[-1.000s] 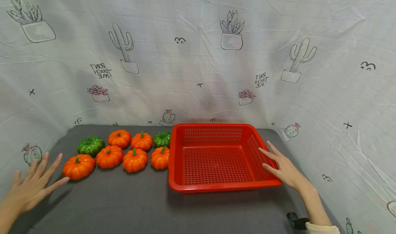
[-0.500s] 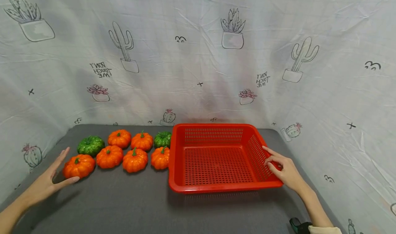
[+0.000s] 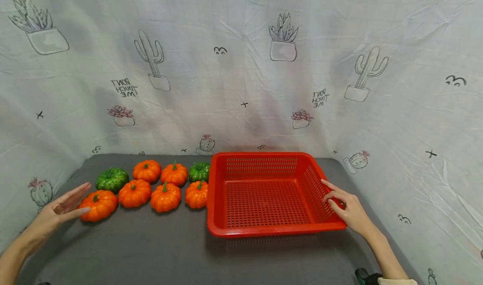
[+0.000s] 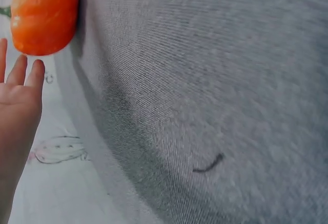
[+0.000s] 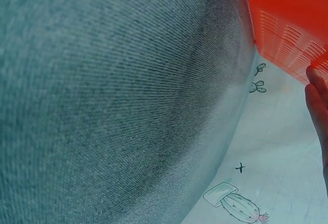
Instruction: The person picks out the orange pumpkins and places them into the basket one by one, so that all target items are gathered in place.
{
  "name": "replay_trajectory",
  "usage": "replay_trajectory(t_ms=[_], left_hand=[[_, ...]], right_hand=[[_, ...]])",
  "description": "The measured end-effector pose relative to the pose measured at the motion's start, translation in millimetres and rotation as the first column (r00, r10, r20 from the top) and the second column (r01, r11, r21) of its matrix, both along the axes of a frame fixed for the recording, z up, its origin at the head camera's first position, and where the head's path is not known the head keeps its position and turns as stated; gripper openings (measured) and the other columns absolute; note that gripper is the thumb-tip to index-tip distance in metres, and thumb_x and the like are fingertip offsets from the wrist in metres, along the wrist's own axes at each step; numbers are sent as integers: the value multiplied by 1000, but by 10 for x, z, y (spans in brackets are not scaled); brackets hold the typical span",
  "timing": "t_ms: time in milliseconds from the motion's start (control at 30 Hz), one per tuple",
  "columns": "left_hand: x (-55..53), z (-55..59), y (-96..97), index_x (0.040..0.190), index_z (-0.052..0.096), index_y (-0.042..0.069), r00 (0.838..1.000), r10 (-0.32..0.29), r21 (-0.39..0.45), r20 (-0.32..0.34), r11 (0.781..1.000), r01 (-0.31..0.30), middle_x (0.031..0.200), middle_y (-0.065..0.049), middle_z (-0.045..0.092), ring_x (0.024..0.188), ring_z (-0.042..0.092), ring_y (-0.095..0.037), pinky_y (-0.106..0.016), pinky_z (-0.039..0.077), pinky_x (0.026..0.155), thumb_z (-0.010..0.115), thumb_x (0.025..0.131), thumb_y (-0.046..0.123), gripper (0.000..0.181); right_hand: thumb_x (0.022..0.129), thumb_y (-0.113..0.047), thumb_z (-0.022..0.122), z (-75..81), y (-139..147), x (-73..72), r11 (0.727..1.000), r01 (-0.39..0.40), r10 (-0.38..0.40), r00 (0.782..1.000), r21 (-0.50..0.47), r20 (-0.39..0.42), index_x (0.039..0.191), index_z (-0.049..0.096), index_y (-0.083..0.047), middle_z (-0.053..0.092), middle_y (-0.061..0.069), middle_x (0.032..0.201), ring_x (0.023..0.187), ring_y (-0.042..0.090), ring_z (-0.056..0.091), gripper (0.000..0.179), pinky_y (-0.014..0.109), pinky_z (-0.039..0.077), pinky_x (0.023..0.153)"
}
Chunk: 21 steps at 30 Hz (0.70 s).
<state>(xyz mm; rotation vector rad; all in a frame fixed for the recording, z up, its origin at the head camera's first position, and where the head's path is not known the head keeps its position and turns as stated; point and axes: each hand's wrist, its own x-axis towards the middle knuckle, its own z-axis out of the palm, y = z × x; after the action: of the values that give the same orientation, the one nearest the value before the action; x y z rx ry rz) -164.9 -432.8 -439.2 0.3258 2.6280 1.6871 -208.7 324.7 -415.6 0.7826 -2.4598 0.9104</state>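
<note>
My left hand (image 3: 54, 213) is at the nearest orange pumpkin (image 3: 102, 206), thumb in front of it and fingers along its left side. In the left wrist view the fingertips stop just short of that ribbed pumpkin, whose green stem shows. At the right, my right hand (image 3: 352, 211) grips the rim of a red plastic basket (image 3: 273, 231) with perforated walls and floor. Part of the basket wall (image 5: 287, 14) and the fingers (image 5: 318, 98) show in the right wrist view. The basket holds nothing.
Several more orange pumpkins (image 3: 135, 193) stand in two rows left of the basket, with a green pumpkin (image 3: 112, 180) at the left and a smaller green one (image 3: 199, 172) by the basket. A grey cloth (image 3: 151, 247) covers the table. Printed white fabric (image 3: 241, 75) hangs around it.
My left hand has moved right to the nearest orange pumpkin, its spread fingers drawn closer together. My right hand's fingers have curled onto the basket rim. Basket and pumpkins keep their places.
</note>
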Motion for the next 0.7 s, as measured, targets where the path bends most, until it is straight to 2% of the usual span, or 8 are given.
replay_trajectory(t_ms=[100, 133, 233, 333, 533, 633, 700], left_hand=[[-43, -64, -70, 155, 13, 23, 998, -61, 110, 17, 992, 59, 148, 29, 26, 118, 30, 25, -3, 29, 89, 43, 101, -1, 67], [-58, -87, -96, 155, 14, 21, 995, -97, 171, 15, 981, 93, 146, 30, 29, 119, 32, 24, -4, 31, 89, 41, 101, -4, 66], [-104, -152, -170, 155, 18, 16, 979, -206, 353, 0, 915, 193, 142, 28, 39, 122, 36, 18, -6, 36, 89, 34, 100, -11, 63], [-141, -191, -226, 153, 25, 16, 964, -265, 445, -2, 864, 238, 141, 23, 44, 122, 39, 14, -8, 41, 87, 30, 99, -14, 62], [-224, -205, -276, 151, 31, 19, 970, -241, 428, 21, 879, 209, 137, 25, 47, 119, 42, 14, -8, 41, 85, 32, 99, -13, 61], [-265, -193, -278, 150, 35, 17, 974, -224, 399, 33, 896, 193, 136, 24, 49, 117, 45, 13, -8, 42, 83, 34, 99, -12, 59], [-298, -178, -275, 149, 36, 17, 975, -217, 358, 51, 915, 185, 134, 26, 49, 114, 46, 14, -9, 42, 81, 36, 99, -10, 57]], right_hand=[[83, 7, 60, -14, 3, 8, 1000, 7, -7, 1000, 3, 7, 86, 68, -14, 54, 17, 134, 108, 14, 51, 23, 15, 37, 76], [83, 7, 60, -19, 4, 9, 1000, 8, -8, 1000, 4, 8, 86, 68, -15, 54, 16, 135, 110, 14, 51, 23, 13, 37, 78], [85, 6, 61, -31, 3, 9, 1000, 15, -15, 1000, 12, 15, 87, 68, -16, 54, 14, 136, 115, 16, 51, 24, 10, 37, 85], [85, 6, 61, -35, 2, 8, 999, 26, -26, 999, 19, 26, 87, 69, -17, 53, 12, 137, 116, 18, 52, 24, 9, 37, 87], [84, 6, 60, -32, 3, 7, 999, 32, -33, 999, 20, 31, 88, 69, -15, 53, 13, 137, 117, 20, 51, 23, 8, 37, 88], [85, 6, 60, -32, 4, -1, 999, 33, -33, 999, 18, 27, 89, 69, -14, 53, 14, 137, 118, 21, 52, 22, 8, 37, 89], [85, 6, 60, -32, 6, -5, 999, 38, -38, 999, 17, 23, 88, 69, -14, 53, 14, 137, 118, 22, 52, 22, 7, 36, 90]])
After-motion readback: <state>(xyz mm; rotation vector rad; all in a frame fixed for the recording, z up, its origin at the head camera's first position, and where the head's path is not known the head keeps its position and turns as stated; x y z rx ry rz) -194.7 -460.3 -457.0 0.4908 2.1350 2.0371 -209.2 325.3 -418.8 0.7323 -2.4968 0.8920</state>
